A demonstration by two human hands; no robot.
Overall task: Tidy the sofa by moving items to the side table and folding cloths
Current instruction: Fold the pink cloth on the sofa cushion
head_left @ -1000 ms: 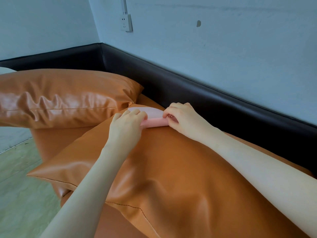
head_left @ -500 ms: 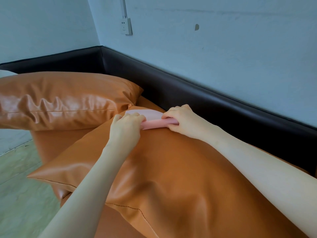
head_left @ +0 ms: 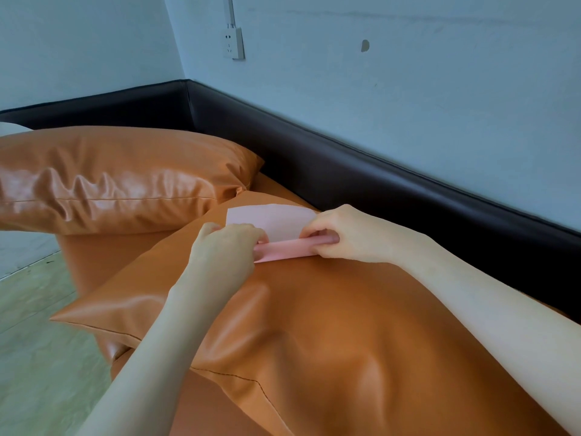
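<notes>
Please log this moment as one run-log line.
step: folding | left hand: grips pink cloth | right hand: grips cloth | on: orange cushion

You are looking at a white wall socket (head_left: 234,43) sitting high on the pale blue wall (head_left: 440,89), with a small mark (head_left: 365,45) showing to its right and pale green flooring (head_left: 34,335) lying at left.

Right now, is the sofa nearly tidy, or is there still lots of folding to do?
Partly done. The pink cloth on the near cushion already has its near edge turned over. In hand: the left hand and right hand both pinch that fold. Left: finishing the fold. No side table is in view, so I can't judge the moving.
</notes>
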